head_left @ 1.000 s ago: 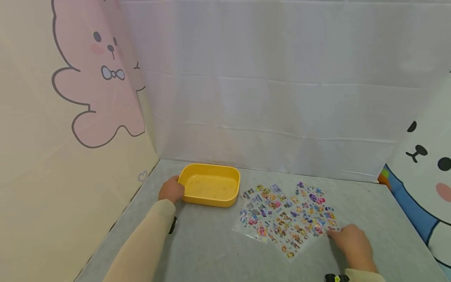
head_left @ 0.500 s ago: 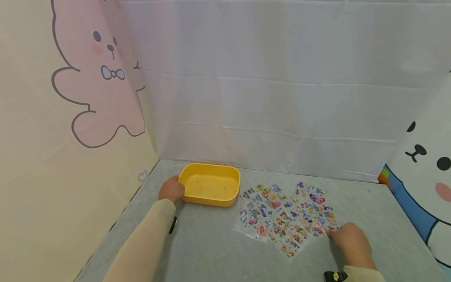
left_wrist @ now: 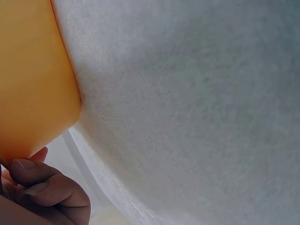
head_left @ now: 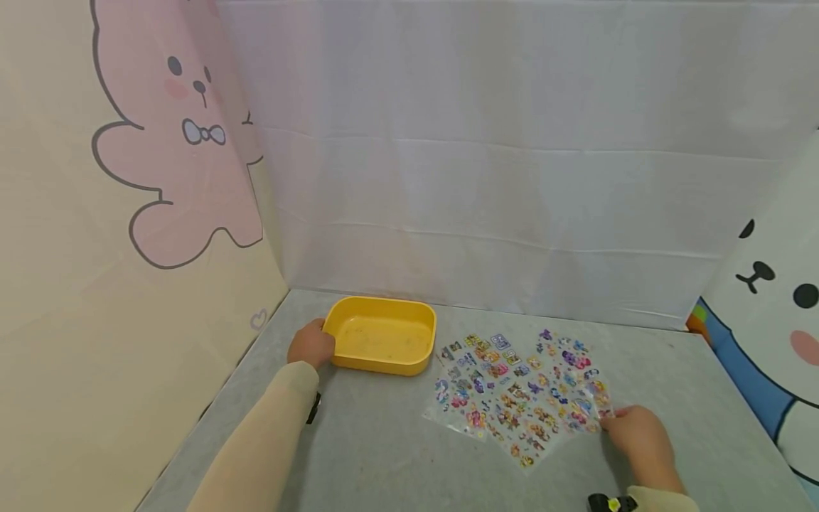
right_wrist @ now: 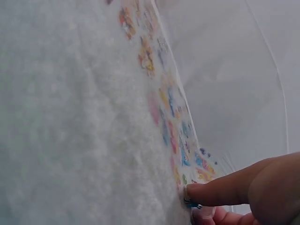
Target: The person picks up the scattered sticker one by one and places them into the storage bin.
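Note:
My left hand point(head_left: 311, 344) grips the left end of a yellow plastic tray point(head_left: 384, 368); thumb and curled fingers point(left_wrist: 35, 171) pinch its rim in the left wrist view. The tray sits upright at the table's back left. To its right, clear sheets of small colourful cartoon stickers point(head_left: 512, 405) lie fanned and overlapping. My right hand point(head_left: 642, 442) pinches the near right corner of the rightmost sticker sheet point(head_left: 585, 398), whose right side bends up a little. In the right wrist view the thumb point(right_wrist: 220, 190) presses on that corner, with fingertips beneath it.
A grey table point(head_left: 384, 455) carries everything. White cloth point(head_left: 486, 156) hangs behind its back edge. A cream panel with a pink bear point(head_left: 185, 156) stands on the left, and a panel with a white cartoon animal point(head_left: 768, 320) on the right.
My right hand has shifted slightly to the right, and the right edge of the sticker sheet in its pinch has lifted and bent. The left hand and the tray have stayed put.

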The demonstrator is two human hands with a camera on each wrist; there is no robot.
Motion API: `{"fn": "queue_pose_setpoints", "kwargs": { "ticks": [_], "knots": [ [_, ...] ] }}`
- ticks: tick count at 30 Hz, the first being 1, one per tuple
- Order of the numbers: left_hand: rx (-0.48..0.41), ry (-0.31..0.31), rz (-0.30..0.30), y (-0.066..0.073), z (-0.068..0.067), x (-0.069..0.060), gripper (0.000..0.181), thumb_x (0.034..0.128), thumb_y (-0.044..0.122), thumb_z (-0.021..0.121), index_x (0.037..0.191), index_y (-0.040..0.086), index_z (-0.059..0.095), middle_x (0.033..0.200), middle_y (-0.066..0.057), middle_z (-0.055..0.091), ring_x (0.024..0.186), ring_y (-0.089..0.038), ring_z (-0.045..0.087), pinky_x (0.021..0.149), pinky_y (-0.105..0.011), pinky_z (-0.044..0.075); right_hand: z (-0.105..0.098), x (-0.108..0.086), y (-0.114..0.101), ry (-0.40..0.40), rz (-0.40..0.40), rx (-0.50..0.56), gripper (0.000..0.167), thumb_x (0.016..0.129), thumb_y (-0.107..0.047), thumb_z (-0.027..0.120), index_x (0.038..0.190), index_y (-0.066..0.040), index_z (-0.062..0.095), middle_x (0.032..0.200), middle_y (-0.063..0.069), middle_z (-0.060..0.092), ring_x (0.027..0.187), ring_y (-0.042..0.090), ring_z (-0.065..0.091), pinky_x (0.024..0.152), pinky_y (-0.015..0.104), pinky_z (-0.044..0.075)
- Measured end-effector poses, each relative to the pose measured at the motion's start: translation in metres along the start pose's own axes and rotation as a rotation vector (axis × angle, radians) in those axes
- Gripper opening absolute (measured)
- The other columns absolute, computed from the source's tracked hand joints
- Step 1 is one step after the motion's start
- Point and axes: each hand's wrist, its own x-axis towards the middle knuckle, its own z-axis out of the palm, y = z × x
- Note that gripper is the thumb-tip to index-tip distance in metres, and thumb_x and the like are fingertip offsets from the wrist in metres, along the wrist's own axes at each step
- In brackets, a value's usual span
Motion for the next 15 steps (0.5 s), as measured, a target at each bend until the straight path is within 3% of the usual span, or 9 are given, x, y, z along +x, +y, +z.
{"fn": "queue_pose_setpoints", "kwargs": {
  "ticks": [5, 9, 12, 15],
  "knots": [
    [0.000, 0.000, -0.003, 0.000, 0.001, 0.000, 0.054, 0.0957, 0.010, 0.043, 0.149, -0.001, 0.049, 0.136, -0.022, 0.061, 0.108, -0.035, 0.058, 0.100, -0.055, 0.046, -0.003, 0.004, 0.013, 0.024, -0.041, 0.184, 0.036, 0.093, -0.018, 0.064, 0.105, 0.016, 0.063, 0.098, 0.029, 0.062, 0.091, 0.039, 0.058, 0.071, 0.045, 0.048],
    [0.005, 0.005, -0.001, 0.000, 0.000, -0.001, 0.054, 0.0957, 0.010, 0.043, 0.148, -0.001, 0.049, 0.136, -0.023, 0.061, 0.107, -0.035, 0.059, 0.100, -0.054, 0.046, -0.005, 0.007, 0.014, 0.004, -0.009, 0.370, 0.038, 0.095, -0.015, 0.064, 0.114, 0.017, 0.061, 0.095, 0.025, 0.062, 0.089, 0.035, 0.054, 0.067, 0.041, 0.045],
    [0.010, 0.007, 0.004, 0.000, 0.000, -0.001, 0.054, 0.0954, 0.010, 0.043, 0.148, -0.001, 0.049, 0.136, -0.023, 0.062, 0.107, -0.035, 0.059, 0.099, -0.054, 0.046, -0.007, 0.010, 0.013, -0.057, 0.043, 0.556, 0.039, 0.098, -0.012, 0.060, 0.124, 0.016, 0.055, 0.087, 0.015, 0.060, 0.081, 0.027, 0.053, 0.065, 0.038, 0.047],
    [0.015, 0.005, 0.007, 0.000, -0.001, -0.001, 0.054, 0.0954, 0.010, 0.043, 0.148, -0.001, 0.049, 0.136, -0.023, 0.061, 0.107, -0.035, 0.059, 0.099, -0.054, 0.046, -0.014, 0.011, 0.015, -0.186, 0.061, 0.778, 0.034, 0.100, -0.009, 0.055, 0.125, 0.013, 0.053, 0.082, 0.006, 0.056, 0.075, 0.019, 0.052, 0.063, 0.035, 0.049]
  ]
}}
